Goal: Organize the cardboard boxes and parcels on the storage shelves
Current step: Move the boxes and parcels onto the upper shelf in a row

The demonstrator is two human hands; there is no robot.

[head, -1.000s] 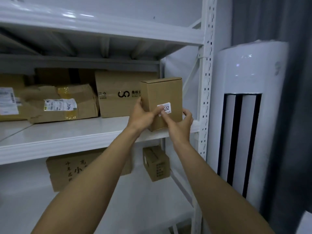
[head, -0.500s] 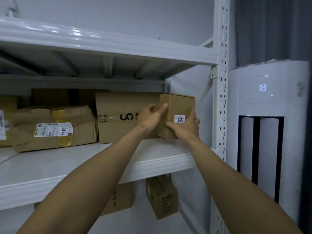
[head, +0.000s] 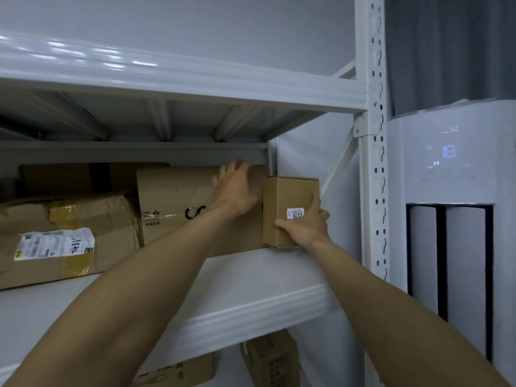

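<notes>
Right hand grips small box; left hand, blurred, rests unclenched on large box.

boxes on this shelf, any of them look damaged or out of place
The parcel at the left with the white label is crumpled, its front dented and creased. The large box and the small box beside it look square and upright.

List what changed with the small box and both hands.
The small labelled box went back onto the shelf, beside the large printed box. The left hand let go and moved onto that box; the right hand still grips the small one. The crumpled parcel stayed.
</notes>
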